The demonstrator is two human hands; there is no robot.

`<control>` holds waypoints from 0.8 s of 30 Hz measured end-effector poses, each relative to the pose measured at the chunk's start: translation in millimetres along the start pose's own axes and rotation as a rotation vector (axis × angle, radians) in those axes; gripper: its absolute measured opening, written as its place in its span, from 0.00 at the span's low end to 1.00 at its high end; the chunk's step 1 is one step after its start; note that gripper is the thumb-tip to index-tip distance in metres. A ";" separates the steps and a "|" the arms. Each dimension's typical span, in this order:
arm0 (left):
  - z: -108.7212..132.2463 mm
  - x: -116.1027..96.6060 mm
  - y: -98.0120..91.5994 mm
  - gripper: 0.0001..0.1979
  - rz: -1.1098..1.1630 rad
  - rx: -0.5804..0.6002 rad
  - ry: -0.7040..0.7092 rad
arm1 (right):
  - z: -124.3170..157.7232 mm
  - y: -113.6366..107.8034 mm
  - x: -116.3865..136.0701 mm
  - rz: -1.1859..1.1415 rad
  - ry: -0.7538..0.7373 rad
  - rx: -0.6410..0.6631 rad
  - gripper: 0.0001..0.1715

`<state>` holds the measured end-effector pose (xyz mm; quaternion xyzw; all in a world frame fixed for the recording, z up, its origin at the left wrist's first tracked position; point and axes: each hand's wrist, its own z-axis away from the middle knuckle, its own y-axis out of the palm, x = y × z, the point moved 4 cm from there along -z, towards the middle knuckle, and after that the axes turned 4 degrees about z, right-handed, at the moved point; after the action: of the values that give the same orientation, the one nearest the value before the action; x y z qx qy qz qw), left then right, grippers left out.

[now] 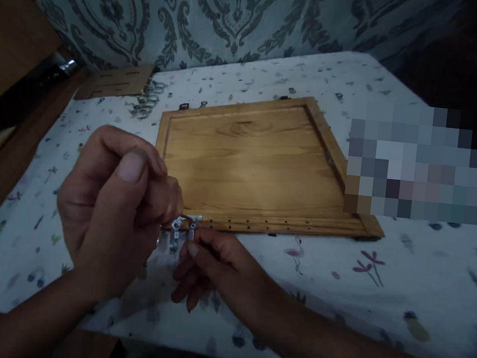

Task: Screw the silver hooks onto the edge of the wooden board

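My left hand [113, 206] is closed in a fist near the panel's left front corner. A thin dark metal shaft [186, 217] runs from it to the screw of a small metal hook [192, 232]; whatever handle it has is hidden in the fist. My right hand [218, 258] pinches that hook between thumb and forefinger, its other fingers loosely curled. Just left sits another silvery hook [174, 237] at the front edge of the wooden panel [249, 157]. Along this edge, several small dark holes [248, 227] run to the right.
Several loose metal hooks [147, 101] lie beside a piece of brown cardboard [115, 81] at the back left. A patterned white cloth [319, 299] covers the table, against a wall with ornate patterning [220, 19]. At right, a blurred-out patch [416, 168] hides part of the view.
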<state>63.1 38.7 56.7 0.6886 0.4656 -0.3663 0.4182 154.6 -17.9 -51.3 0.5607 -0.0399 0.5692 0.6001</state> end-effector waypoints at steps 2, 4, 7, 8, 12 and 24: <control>-0.9 -2.5 1.4 0.16 -0.015 -0.051 0.044 | 0.1 0.0 0.2 -0.001 0.001 -0.003 0.19; -0.6 -3.9 4.8 0.16 -0.049 -0.093 0.037 | 0.3 0.5 1.0 -0.006 -0.002 -0.002 0.19; 1.4 -5.9 9.7 0.15 -0.051 -0.119 0.065 | 0.9 1.6 2.7 -0.013 -0.005 -0.012 0.17; 1.6 -5.8 10.5 0.15 -0.048 -0.119 0.070 | 1.0 1.9 3.3 -0.010 -0.006 -0.017 0.17; -2.8 -1.2 9.5 0.16 0.007 -0.089 0.036 | 0.9 2.2 3.7 0.003 0.006 -0.028 0.15; -3.4 -1.1 12.6 0.08 0.047 0.220 -0.026 | 0.3 3.0 3.0 -0.020 0.003 -0.027 0.17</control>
<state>75.1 38.7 61.9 0.7364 0.4007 -0.4142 0.3544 153.6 -17.0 -47.3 0.5520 -0.0411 0.5635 0.6132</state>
